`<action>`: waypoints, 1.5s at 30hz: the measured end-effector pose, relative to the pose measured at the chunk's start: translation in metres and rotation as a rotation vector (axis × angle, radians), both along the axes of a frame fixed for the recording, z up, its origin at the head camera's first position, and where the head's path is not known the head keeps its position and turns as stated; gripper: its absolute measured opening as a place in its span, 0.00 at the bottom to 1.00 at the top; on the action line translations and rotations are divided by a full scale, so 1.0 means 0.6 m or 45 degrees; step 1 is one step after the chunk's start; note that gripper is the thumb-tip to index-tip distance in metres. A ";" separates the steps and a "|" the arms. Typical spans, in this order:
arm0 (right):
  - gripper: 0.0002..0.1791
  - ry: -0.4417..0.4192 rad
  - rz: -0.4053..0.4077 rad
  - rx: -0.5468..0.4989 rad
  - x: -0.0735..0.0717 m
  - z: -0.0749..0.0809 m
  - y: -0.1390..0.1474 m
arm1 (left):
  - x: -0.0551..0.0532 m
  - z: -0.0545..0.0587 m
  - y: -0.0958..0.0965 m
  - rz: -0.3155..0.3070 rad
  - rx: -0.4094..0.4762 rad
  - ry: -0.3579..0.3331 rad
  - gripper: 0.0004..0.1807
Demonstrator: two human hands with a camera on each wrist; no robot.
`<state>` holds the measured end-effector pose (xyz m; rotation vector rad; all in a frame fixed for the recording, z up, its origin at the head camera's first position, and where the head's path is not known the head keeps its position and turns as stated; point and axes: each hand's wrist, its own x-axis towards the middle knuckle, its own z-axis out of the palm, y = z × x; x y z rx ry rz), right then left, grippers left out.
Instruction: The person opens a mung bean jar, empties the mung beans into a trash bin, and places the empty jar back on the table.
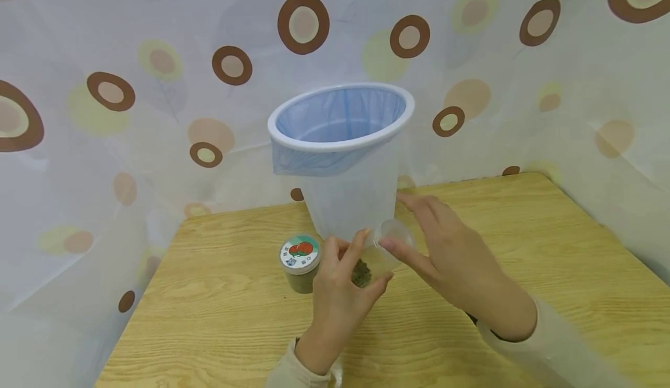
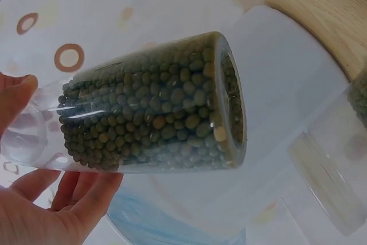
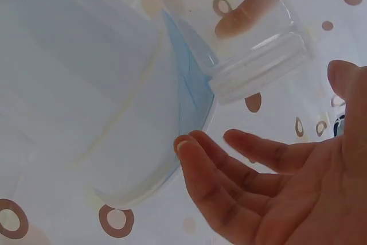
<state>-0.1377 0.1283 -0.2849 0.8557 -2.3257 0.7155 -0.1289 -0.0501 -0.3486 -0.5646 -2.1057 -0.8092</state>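
My left hand (image 1: 337, 295) grips a clear plastic jar (image 2: 149, 107) round its side, between thumb and fingers. Small green beans, like mung beans, fill the base end of this tilted jar. Beside the jar's clear round mouth end, my right hand (image 1: 460, 260) has its fingers loosely bent and spread. From the right wrist view, that hand (image 3: 269, 187) holds nothing and is apart from the jar's end (image 3: 264, 67). Whether a clear lid covers the mouth, I cannot tell. Left of my left hand, a second jar (image 1: 302, 280) stands upright under a lid (image 1: 300, 254) with a red fruit label.
Just behind both hands stands a white bin (image 1: 356, 196), lined with a blue plastic bag (image 1: 314, 161) folded over its rim. The light wood table (image 1: 220, 318) meets a wall covering (image 1: 173, 27) with brown and yellow circles.
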 end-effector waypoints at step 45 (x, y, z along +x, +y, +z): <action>0.27 -0.014 0.210 0.052 0.000 0.004 0.013 | 0.001 -0.007 0.004 -0.011 -0.058 -0.014 0.40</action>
